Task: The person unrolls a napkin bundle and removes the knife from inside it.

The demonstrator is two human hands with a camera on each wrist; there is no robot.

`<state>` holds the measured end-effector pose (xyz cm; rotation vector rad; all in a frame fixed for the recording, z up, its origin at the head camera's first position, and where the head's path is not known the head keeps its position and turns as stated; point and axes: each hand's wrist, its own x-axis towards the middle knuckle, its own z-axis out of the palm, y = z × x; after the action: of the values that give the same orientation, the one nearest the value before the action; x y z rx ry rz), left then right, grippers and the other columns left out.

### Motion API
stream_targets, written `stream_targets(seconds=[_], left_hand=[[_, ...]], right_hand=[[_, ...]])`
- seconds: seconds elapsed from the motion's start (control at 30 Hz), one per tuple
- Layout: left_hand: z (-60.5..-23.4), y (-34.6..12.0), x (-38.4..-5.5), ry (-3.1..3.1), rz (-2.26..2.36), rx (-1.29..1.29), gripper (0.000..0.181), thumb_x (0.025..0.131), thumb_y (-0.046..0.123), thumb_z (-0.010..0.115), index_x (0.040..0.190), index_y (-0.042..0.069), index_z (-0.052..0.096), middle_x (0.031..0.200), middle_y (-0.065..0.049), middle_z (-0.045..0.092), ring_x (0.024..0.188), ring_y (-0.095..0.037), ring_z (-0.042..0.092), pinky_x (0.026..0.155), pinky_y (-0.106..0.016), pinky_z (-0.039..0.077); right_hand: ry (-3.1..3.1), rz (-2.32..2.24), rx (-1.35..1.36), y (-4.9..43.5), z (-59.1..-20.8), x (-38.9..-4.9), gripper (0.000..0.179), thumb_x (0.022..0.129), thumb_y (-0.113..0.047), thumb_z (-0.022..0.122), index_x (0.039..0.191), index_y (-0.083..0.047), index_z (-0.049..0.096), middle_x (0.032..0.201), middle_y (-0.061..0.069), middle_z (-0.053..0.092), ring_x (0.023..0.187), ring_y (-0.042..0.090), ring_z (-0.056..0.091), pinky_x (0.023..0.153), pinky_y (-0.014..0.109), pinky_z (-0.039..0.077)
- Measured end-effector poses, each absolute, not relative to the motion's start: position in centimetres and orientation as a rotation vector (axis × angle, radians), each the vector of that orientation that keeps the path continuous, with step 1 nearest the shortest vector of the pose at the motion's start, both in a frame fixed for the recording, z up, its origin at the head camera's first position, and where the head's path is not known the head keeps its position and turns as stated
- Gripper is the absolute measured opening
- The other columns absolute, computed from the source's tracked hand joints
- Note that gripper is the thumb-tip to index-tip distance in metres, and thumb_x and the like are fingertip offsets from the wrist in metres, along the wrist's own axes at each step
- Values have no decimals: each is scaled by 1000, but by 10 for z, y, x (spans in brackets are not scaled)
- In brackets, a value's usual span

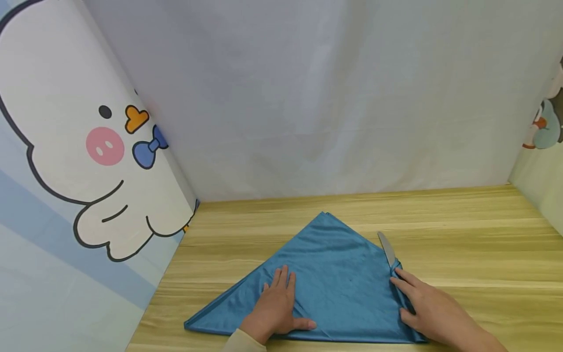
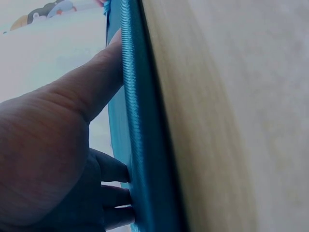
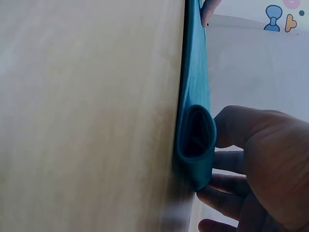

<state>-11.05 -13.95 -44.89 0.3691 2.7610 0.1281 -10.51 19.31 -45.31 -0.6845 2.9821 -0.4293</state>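
Observation:
A blue satin-like cloth (image 1: pixel 334 274), folded into a triangle, lies on the wooden table with its point away from me. Its right corner is turned over into a roll (image 3: pixel 195 164), whose open end shows in the right wrist view. Out of the roll's far end sticks a metal knife blade (image 1: pixel 387 248); the rest of the knife is hidden in the cloth. My right hand (image 1: pixel 433 310) holds this roll between thumb and fingers. With fingers spread, my left hand (image 1: pixel 277 305) presses flat on the cloth's left part, thumb near the front fold (image 2: pixel 133 96).
Wood-grained table (image 1: pixel 484 244) surrounds the cloth. A white curtain-like sheet (image 1: pixel 343 98) hangs along the back edge. At the left stands a panel with a cartoon duck print (image 1: pixel 66 122), and another printed panel (image 1: pixel 545 127) is at the right.

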Motion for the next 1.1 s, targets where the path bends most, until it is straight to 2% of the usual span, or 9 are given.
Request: stream_targets(seconds=[0.33,0.53,0.67,1.03,1.1], left_hand=[[-450,-140,-111,2760,118,376,118,60,82,49,145,4,21,150,-17,7,136,-32,8,99,-56,26],[-451,-140,-111,2768,125,382,119,61,82,50,145,4,21,150,-17,7,136,-33,8,98,-57,26],[-451,-140,-111,2767,117,377,119,60,82,50,145,4,21,150,-17,7,136,-32,8,98,-56,26],[-450,-138,-111,2755,111,370,119,60,82,49,146,4,21,151,-17,7,136,-32,8,99,-56,25],[-450,-139,-111,2756,113,372,119,60,82,49,146,4,21,150,-17,7,136,-32,8,99,-56,25]], right_hand=[[2902,-448,-557,195,-447,-107,54,77,-28,67,128,-14,54,138,14,39,112,32,51,72,41,47],[2992,-483,-633,200,-447,-104,52,77,-25,68,125,-11,57,126,15,50,111,33,50,83,48,43],[3039,-490,-677,202,-448,-102,51,76,-24,68,124,-10,58,121,14,54,109,32,51,85,48,43],[2980,-556,-568,214,-448,-103,50,74,-17,67,121,-4,58,102,10,59,96,29,55,80,48,44],[2955,-587,-535,218,-449,-104,50,74,-14,66,122,-3,57,94,5,59,88,24,55,75,43,45]])
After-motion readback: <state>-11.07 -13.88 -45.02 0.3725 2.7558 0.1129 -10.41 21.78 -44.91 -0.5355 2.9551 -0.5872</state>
